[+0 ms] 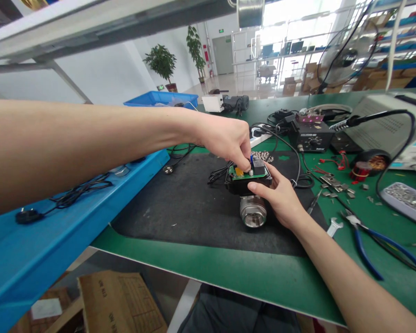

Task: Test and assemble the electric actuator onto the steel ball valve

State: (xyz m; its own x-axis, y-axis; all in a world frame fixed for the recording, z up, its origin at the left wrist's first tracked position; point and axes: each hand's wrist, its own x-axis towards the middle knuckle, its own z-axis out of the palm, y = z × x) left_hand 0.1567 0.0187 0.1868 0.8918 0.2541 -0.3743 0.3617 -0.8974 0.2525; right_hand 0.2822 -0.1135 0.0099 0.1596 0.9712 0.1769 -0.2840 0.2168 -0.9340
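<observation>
A motorized ball valve stands on the black mat, with a black actuator housing (pixel 242 186) above a shiny threaded metal valve body (pixel 253 212). The housing is uncovered, and a green circuit board (pixel 263 175) with a yellow part, a dark block and a blue part shows at its top. My right hand (pixel 280 196) grips the housing from the right, thumb on the near side. From above, my left hand (pixel 230 138) reaches down to the board with fingers pinched; whatever is between the fingertips is hidden. Behind the housing lies a pile of small metal rings (pixel 265 156).
A blue tray (pixel 90 217) with a plugged cable borders the mat (pixel 180 208) on the left. To the right lie blue-handled pliers (pixel 364 240), a wrench (pixel 334 226), metal pieces (pixel 336 182) and a screw tray (pixel 409 201). A soldering station (pixel 314 136) stands behind, its iron (pixel 350 122) holstered.
</observation>
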